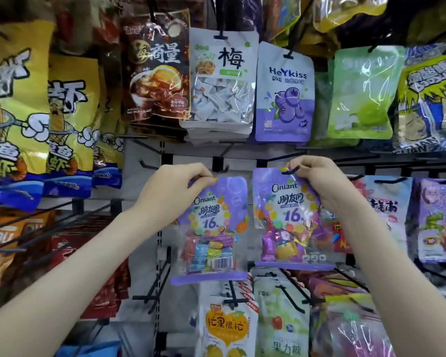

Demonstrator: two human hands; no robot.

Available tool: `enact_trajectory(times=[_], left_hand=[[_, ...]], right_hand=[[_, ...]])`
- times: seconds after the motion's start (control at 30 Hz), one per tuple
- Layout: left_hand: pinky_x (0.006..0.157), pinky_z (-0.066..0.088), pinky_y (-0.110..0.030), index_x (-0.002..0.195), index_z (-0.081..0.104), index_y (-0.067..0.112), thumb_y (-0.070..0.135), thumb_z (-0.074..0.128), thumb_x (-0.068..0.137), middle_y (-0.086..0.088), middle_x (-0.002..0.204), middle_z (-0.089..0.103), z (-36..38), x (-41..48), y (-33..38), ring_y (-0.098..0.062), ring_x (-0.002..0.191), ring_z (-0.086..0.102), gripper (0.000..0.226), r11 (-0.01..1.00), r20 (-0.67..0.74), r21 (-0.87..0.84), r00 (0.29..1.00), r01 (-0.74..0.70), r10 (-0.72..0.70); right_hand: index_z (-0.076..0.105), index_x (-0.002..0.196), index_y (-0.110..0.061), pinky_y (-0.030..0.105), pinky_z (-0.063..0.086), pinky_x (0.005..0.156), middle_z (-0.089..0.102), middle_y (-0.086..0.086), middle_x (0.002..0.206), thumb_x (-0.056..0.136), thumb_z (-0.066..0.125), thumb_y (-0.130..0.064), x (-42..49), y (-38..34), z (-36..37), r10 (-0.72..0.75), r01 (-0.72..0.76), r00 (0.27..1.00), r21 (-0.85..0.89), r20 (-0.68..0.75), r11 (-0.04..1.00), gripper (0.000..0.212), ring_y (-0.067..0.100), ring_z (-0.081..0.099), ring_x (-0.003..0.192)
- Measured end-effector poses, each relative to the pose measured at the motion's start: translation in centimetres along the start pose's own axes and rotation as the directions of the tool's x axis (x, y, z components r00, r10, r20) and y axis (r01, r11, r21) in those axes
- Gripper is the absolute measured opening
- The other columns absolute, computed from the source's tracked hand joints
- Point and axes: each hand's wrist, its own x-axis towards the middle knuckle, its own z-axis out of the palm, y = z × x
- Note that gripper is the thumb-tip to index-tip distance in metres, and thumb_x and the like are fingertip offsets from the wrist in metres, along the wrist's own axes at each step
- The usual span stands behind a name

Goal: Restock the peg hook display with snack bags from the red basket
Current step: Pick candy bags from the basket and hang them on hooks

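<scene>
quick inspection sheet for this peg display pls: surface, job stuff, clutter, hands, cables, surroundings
surface: grey back panel with black peg hooks, some bare
job's things: two purple Ciniant candy bags, left bag and right bag; red basket not in view
clutter: nothing seen
grippers: left hand pinches left bag's top corner; right hand pinches right bag's top by its hang hole
cables: nothing seen
surroundings: HeYkiss blueberry bag, white plum bag and yellow snack bags hang above
</scene>
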Motion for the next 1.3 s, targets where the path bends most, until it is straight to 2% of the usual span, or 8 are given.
enact_trajectory(times=[0.1, 0.23, 0.47, 0.67, 0.8, 0.97, 1.17, 1.3], left_hand=[[0.069, 0.050, -0.035, 0.086, 0.071, 0.023, 0.031, 0.061, 0.090, 0.005, 0.075, 0.070, 0.4, 0.2, 0.0, -0.012, 0.072, 0.062, 0.013, 1.000, 0.020, -0.026, 1.000, 0.000, 0.001], [0.069, 0.050, -0.036, 0.087, 0.071, 0.023, 0.030, 0.061, 0.091, 0.005, 0.075, 0.070, 0.9, 0.4, 0.0, -0.013, 0.073, 0.063, 0.012, 0.999, 0.029, -0.040, 0.999, -0.014, 0.016], [0.071, 0.050, -0.037, 0.089, 0.070, 0.020, 0.030, 0.058, 0.092, 0.008, 0.081, 0.071, 1.9, 0.4, -0.1, -0.014, 0.080, 0.062, 0.015, 0.999, 0.088, 0.009, 0.995, -0.048, 0.047], [0.068, 0.049, -0.035, 0.087, 0.071, 0.020, 0.031, 0.061, 0.091, 0.006, 0.077, 0.071, 3.1, 0.5, 1.7, -0.016, 0.075, 0.063, 0.016, 0.997, 0.077, -0.039, 0.994, -0.070, 0.073], [0.071, 0.050, -0.037, 0.086, 0.071, 0.024, 0.034, 0.061, 0.090, 0.004, 0.075, 0.071, 4.3, 1.5, 3.9, -0.017, 0.075, 0.063, 0.015, 0.992, 0.114, -0.088, 0.988, -0.091, 0.100], [0.079, 0.047, -0.037, 0.088, 0.073, 0.022, 0.032, 0.063, 0.089, 0.004, 0.084, 0.073, 5.8, 2.5, 6.3, -0.017, 0.083, 0.065, 0.014, 0.981, 0.106, -0.166, 0.987, -0.104, 0.123], [0.080, 0.045, -0.037, 0.097, 0.068, 0.018, 0.028, 0.060, 0.091, -0.003, 0.093, 0.071, 7.2, 3.2, 6.7, -0.023, 0.090, 0.060, 0.015, 0.979, 0.080, -0.203, 0.997, 0.019, -0.002], [0.062, 0.032, -0.028, 0.091, 0.065, 0.011, 0.020, 0.058, 0.092, -0.007, 0.083, 0.068, 7.6, 2.9, 6.7, -0.018, 0.071, 0.050, 0.012, 0.965, 0.057, -0.260, 0.998, 0.032, -0.018]], right_hand=[[0.060, 0.068, -0.019, 0.018, 0.032, 0.041, 0.048, -0.004, 0.052, 0.092, 0.058, -0.012, 0.9, 1.2, 1.6, -0.054, 0.048, 0.995, -0.080, -0.079, 0.996, 0.025, 0.004, 0.038, 0.040], [0.067, 0.079, -0.004, 0.028, 0.037, 0.066, 0.059, 0.007, 0.076, 0.088, 0.056, 0.000, 2.9, 2.7, 3.8, -0.138, 0.110, 0.974, -0.158, -0.180, 0.981, 0.015, 0.015, 0.049, 0.073], [0.065, 0.103, 0.010, 0.022, 0.044, 0.069, 0.061, 0.014, 0.092, 0.087, 0.052, 0.007, 3.6, 3.1, 5.5, -0.103, 0.067, 0.958, -0.139, -0.266, 0.988, 0.021, 0.023, 0.059, 0.083], [0.053, 0.124, -0.006, 0.028, 0.035, 0.104, 0.051, 0.006, 0.126, 0.089, 0.047, 0.005, -4.0, 2.1, 4.5, -0.360, 0.232, 0.888, -0.398, -0.287, 0.888, 0.038, 0.017, 0.046, 0.119], [0.050, 0.106, -0.019, 0.022, 0.042, 0.087, 0.056, -0.001, 0.105, 0.086, 0.059, -0.011, -8.3, 0.2, 3.6, -0.399, 0.329, 0.869, -0.262, -0.292, 0.907, 0.023, 0.015, 0.053, 0.101], [0.062, 0.089, -0.021, 0.028, 0.039, 0.072, 0.062, -0.002, 0.086, 0.086, 0.065, -0.026, -8.2, -1.5, 2.2, -0.298, 0.299, 0.952, -0.447, 0.075, 0.843, 0.006, 0.011, 0.053, 0.083], [0.063, 0.072, -0.023, 0.021, 0.041, 0.061, 0.059, -0.014, 0.059, 0.087, 0.064, -0.018, -6.0, -1.2, -0.2, -0.251, 0.223, 0.959, -0.199, -0.128, 0.954, 0.016, 0.000, 0.052, 0.058], [0.062, 0.074, -0.021, 0.017, 0.042, 0.057, 0.059, -0.017, 0.058, 0.088, 0.063, -0.021, -5.3, -0.6, -0.7, -0.256, 0.232, 0.961, -0.203, -0.106, 0.951, 0.015, -0.001, 0.054, 0.056]])
